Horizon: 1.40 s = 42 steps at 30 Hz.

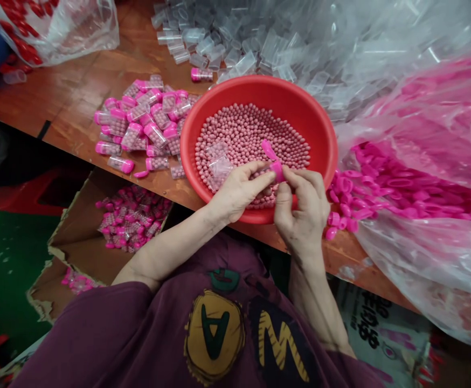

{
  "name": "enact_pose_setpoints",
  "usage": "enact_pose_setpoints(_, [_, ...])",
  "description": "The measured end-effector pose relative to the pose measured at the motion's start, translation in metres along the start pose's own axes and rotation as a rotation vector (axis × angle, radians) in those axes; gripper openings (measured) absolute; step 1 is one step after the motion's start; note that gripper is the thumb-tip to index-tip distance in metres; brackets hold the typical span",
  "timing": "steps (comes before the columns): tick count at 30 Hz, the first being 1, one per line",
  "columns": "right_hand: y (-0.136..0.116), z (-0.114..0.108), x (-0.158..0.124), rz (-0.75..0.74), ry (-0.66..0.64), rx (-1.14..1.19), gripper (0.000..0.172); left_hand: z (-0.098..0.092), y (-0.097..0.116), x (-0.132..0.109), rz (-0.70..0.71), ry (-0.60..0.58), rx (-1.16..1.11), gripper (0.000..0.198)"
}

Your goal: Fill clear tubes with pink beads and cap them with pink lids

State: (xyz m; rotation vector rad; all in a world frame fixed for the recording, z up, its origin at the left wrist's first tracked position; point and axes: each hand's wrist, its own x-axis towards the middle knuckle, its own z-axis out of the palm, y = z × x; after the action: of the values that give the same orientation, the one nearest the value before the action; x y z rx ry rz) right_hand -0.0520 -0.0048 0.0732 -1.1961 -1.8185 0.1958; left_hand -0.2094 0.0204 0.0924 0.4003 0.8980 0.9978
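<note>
**Item 1:** a glossy pink plastic flip cap, its flat tab sticking up and back over the basin and its lower end partly hidden by fingers. It is hanging just above the beads, between the two hands, and is not resting on anything.

**Item 2:** the right hand, with its grip closed, thumb and fingers pressing together and clamping the cap from the right.

**Item 3:** the left hand, reaching in from the other side with its fingers stretched out and touching the cap's lower end. Whether this grip is clamping anything cannot be told, as the contact is too small to see.

**Item 4:** a red plastic basin, sitting on a wooden desk directly under both hands and holding a mass of pink beads. A transparent plastic vial is lying on the beads, just beside the left hand.

**Item 5:** a heap of filled, pink-capped vials, lying on the desk to the left of the basin.

**Item 6:** a plastic bag of loose pink caps, spilling onto the desk to the right of the basin.

**Item 7:** a mass of empty transparent vials, piled beyond the basin.
</note>
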Motion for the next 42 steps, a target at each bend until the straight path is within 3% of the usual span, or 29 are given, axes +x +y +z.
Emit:
enact_pose_setpoints(2, [0.006,-0.004,0.008,0.134,-0.01,0.133,0.028,-0.002,0.0,0.0,-0.029,-0.077,-0.026,0.008])
enact_pose_setpoints(5, [0.016,-0.002,0.025,0.405,-0.036,0.428,0.042,-0.007,-0.001,0.0,-0.094,-0.232,0.017,0.027])
enact_pose_setpoints(8, [0.022,0.008,0.037,0.501,-0.104,0.627,0.048,-0.011,-0.002,0.002,-0.104,-0.28,-0.004,0.042])
enact_pose_setpoints(11, [0.022,0.01,0.035,0.376,-0.012,0.552,0.036,-0.011,-0.002,0.004,-0.071,-0.227,-0.077,0.033])
enact_pose_setpoints(14, [0.024,0.0,0.022,0.112,-0.029,0.327,0.032,-0.009,0.0,0.006,-0.052,-0.159,-0.129,0.009])
enact_pose_setpoints(16, [0.028,-0.005,0.011,-0.063,-0.11,0.172,0.051,-0.008,0.002,0.006,-0.069,-0.125,-0.13,0.011])
enact_pose_setpoints(18, [0.031,-0.003,0.001,-0.158,-0.15,0.048,0.087,-0.007,0.003,0.006,-0.097,-0.11,-0.113,0.015])
enact_pose_setpoints(20, [0.033,0.002,-0.005,-0.181,-0.16,-0.039,0.107,-0.006,0.004,0.006,-0.108,-0.1,-0.116,0.017])
enact_pose_setpoints(22, [0.033,0.008,-0.007,-0.169,-0.18,-0.085,0.112,-0.007,0.005,0.006,-0.104,-0.109,-0.137,0.016])
enact_pose_setpoints(25, [0.034,0.008,-0.004,-0.159,-0.207,-0.111,0.107,-0.009,0.005,0.006,-0.115,-0.188,-0.126,0.015])
enact_pose_setpoints(28, [0.035,0.003,0.001,-0.252,-0.177,-0.091,0.105,-0.012,0.004,0.005,-0.13,-0.261,-0.096,0.021])
enact_pose_setpoints(36, [0.036,0.008,-0.002,-0.231,-0.121,-0.025,0.102,-0.013,0.008,0.004,-0.234,-0.275,-0.119,0.021])
enact_pose_setpoints(39, [0.039,0.013,-0.004,-0.236,-0.091,-0.063,0.099,-0.012,0.003,0.002,-0.1,-0.246,-0.032,0.012])
enact_pose_setpoints(42, [0.039,0.018,-0.005,-0.253,-0.061,-0.12,0.093,-0.011,-0.007,0.003,0.218,-0.13,0.102,0.032])
